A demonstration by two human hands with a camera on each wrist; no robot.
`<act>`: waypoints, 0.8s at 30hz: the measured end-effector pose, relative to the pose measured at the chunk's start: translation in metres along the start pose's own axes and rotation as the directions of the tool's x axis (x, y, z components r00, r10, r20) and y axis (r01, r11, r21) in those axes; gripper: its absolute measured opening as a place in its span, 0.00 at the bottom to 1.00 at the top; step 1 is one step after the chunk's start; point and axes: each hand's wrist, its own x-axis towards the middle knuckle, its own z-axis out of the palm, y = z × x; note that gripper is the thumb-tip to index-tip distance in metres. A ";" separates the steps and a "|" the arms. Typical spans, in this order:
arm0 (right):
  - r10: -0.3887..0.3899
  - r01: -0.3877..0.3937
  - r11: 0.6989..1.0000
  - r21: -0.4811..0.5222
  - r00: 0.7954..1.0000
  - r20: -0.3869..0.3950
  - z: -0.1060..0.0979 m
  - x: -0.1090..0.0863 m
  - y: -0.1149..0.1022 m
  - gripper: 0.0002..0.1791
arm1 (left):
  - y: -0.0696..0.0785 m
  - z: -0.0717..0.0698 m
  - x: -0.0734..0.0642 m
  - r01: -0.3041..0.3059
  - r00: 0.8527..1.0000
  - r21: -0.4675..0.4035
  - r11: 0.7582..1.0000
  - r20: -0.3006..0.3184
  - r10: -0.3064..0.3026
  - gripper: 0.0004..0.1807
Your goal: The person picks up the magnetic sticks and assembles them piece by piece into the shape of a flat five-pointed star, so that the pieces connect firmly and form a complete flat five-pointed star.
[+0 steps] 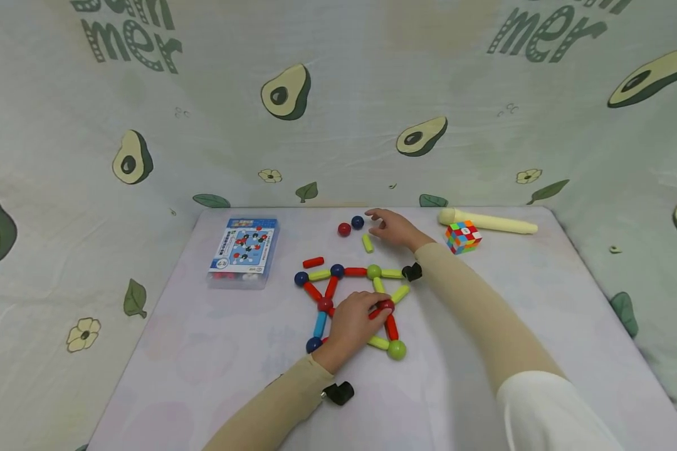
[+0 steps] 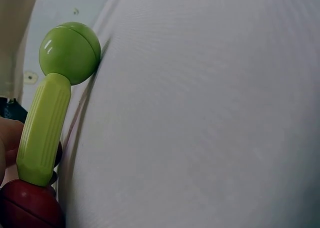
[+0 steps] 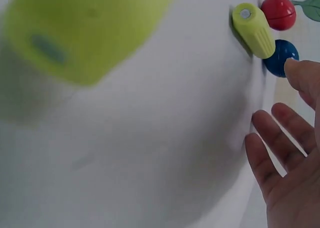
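A flat magnetic construction of balls and rods lies on the table. At its right side my left hand (image 1: 352, 324) pinches a red ball (image 1: 387, 305), with red and lime rods around it. My left hand hides part of the middle. In the left wrist view, a lime rod (image 2: 44, 130) joins a green ball (image 2: 70, 52) to a red one. Behind the construction my right hand (image 1: 396, 228) reaches out with spread fingers, holding nothing. Close by its fingertips are a loose dark blue ball (image 1: 358, 222), a red ball (image 1: 344, 229) and a loose lime rod (image 1: 368, 243).
A loose red rod (image 1: 313, 262) lies just behind the construction. The boxed set (image 1: 244, 253) stands at the back left. Right of my right hand are a colour puzzle cube (image 1: 463, 237) and a pale yellow stick (image 1: 493, 222). A patterned cloth (image 1: 338, 144) hangs behind the table.
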 end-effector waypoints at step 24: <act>0.063 -0.070 0.988 -0.140 0.997 -0.048 0.013 0.021 -0.021 0.22 | 0.000 0.001 0.000 -0.005 1.000 0.004 1.000 -0.009 0.005 0.20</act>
